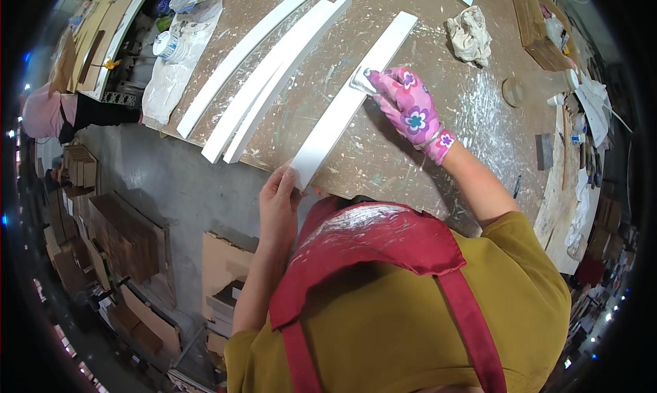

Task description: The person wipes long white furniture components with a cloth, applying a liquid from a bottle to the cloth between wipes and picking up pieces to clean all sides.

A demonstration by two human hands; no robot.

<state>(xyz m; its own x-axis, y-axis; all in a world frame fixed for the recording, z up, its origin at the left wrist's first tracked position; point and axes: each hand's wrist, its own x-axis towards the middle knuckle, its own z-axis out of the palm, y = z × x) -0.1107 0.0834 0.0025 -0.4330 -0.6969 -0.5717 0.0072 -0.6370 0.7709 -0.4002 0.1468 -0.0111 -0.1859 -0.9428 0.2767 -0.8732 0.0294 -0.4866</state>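
Observation:
A long white board [328, 127] lies slantwise on the paint-spattered brown table [404, 167], its near end at the table's front edge. Bare, my left hand [280, 186] pinches that near end. In a pink flowered glove, my right hand [409, 109] presses a folded white cloth [363, 82] onto the board's upper face, around the middle of its length. More white strips lie to the left: one curved strip [239, 63] by itself, and a pair [274, 78] side by side and touching.
A crumpled cream rag [469, 36] lies at the far right of the table. Beyond it stands a wooden box [537, 23]; a clear plastic jar [534, 86] lies on its side nearby. A white tub [166, 46] stands at far left. Cardboard [222, 263] and dark boards [126, 236] stand on the floor.

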